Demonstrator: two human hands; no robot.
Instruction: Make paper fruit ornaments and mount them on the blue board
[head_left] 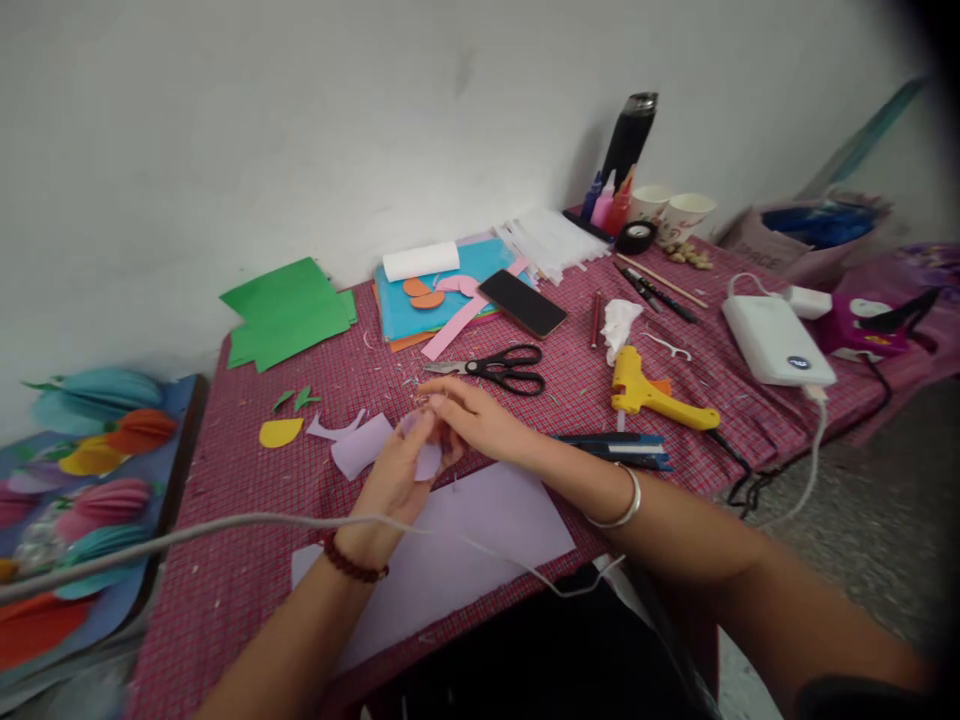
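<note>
My left hand [401, 470] is closed on a small piece of lilac paper [428, 462], part of which shows below the fingers. Against its upper edge my right hand [474, 415] has its fingertips pressed together; whatever lies between them is too small to make out. A curled lilac paper piece [361, 446] and a thin lilac offcut [335, 427] lie just left of the hands. Under my wrists rests a large lilac sheet [480, 540]. Black-handled scissors [495, 368] lie beyond my fingers, blades pointing left. A white cable [300, 521] crosses in front of my left wrist.
Green sheets [289, 315], a yellow paper piece [280, 433], blue paper [409, 310] and a phone [523, 303] lie around. Rightward are a yellow glue gun [652, 393], a blue stapler-like tool [615, 450], a white power bank [778, 340], paper cups [686, 215] and a black bottle [630, 135].
</note>
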